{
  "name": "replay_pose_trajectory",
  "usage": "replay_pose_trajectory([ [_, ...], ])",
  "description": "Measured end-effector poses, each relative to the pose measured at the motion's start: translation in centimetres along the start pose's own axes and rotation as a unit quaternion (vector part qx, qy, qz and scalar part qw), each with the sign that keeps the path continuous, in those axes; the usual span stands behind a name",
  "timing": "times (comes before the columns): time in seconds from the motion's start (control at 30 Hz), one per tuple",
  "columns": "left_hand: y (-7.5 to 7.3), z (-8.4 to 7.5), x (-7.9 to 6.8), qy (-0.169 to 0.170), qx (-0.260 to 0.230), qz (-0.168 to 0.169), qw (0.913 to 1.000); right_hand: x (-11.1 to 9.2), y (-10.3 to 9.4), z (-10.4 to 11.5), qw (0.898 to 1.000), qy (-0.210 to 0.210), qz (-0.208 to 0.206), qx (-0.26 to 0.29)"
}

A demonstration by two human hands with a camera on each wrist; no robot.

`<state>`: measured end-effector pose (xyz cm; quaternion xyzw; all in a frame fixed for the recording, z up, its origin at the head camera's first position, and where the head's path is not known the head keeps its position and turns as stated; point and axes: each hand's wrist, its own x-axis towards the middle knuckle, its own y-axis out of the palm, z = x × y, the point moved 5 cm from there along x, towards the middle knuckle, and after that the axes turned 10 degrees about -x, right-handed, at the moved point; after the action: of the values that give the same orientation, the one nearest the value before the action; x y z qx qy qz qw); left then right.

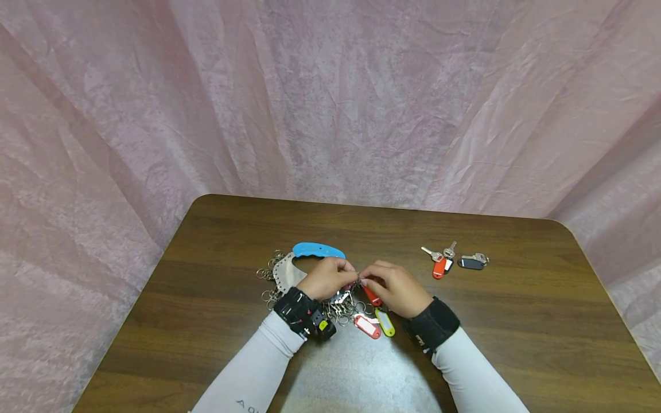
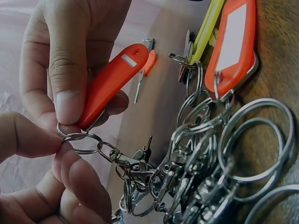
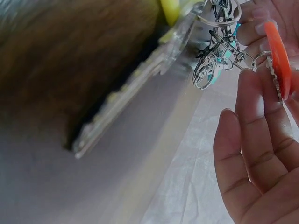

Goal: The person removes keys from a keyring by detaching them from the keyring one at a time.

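Note:
My left hand (image 1: 326, 279) pinches a split key ring (image 2: 96, 148) at the end of a metal swivel clip. My right hand (image 1: 397, 288) grips a red key tag (image 2: 112, 86) and its small ring, which meets the split ring between both hands' fingertips. A toothed key lies behind that tag in the right wrist view. Beneath and beside the hands is a key holder, a pale metal plate (image 1: 284, 273) with a blue handle (image 1: 319, 250). Many clips and rings (image 1: 341, 312) hang from it. A second red tag (image 1: 367, 327) and a yellow tag (image 1: 385, 323) lie among them.
To the right on the brown wooden table (image 1: 516, 310) lie an orange tag (image 1: 439, 268) and a dark tag (image 1: 471, 264), with keys (image 1: 449, 250) beside them. A pink curtain (image 1: 361, 103) hangs behind the table's far edge.

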<state>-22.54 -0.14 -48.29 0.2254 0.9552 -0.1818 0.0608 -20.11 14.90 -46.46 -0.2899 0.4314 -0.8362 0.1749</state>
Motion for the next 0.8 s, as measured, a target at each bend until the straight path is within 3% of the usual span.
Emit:
replay_pose_trajectory([
  [0.8, 0.10, 0.00, -0.04, 0.006, -0.034, 0.024, 0.9991, -0.06, -0.27, -0.74, 0.998, 0.059, -0.002, 0.012],
])
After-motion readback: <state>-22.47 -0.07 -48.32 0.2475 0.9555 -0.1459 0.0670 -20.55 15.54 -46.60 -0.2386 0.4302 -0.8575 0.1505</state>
